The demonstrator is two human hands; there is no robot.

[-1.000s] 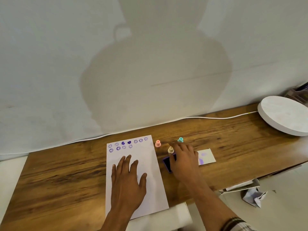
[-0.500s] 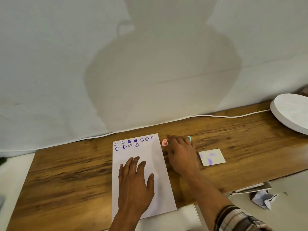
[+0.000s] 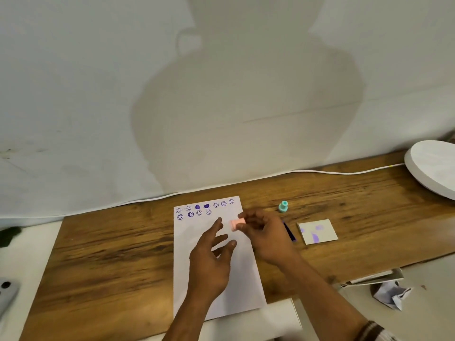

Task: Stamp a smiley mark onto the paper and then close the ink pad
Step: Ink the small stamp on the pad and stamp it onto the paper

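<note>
A white paper sheet (image 3: pixel 216 274) lies on the wooden desk (image 3: pixel 110 242), with two rows of purple smiley and heart marks along its top edge. My right hand (image 3: pixel 266 232) holds a pink stamp (image 3: pixel 237 223) tilted sideways above the paper's right edge. My left hand (image 3: pixel 211 257) hovers over the middle of the paper, fingers apart. The open ink pad (image 3: pixel 290 231) shows as a dark purple strip just right of my right hand, mostly hidden by it. Its white lid (image 3: pixel 317 231), smeared with purple, lies flat further right.
A teal stamp (image 3: pixel 283 206) stands upright behind the ink pad. A white round disc (image 3: pixel 433 166) sits at the far right, with a white cable (image 3: pixel 344 172) running along the wall. Crumpled paper (image 3: pixel 391 294) lies below the desk's right edge.
My right hand has picked up the pink stamp and brought it over the paper's edge. My left hand has lifted off the sheet. The ink pad and teal stamp are uncovered again.
</note>
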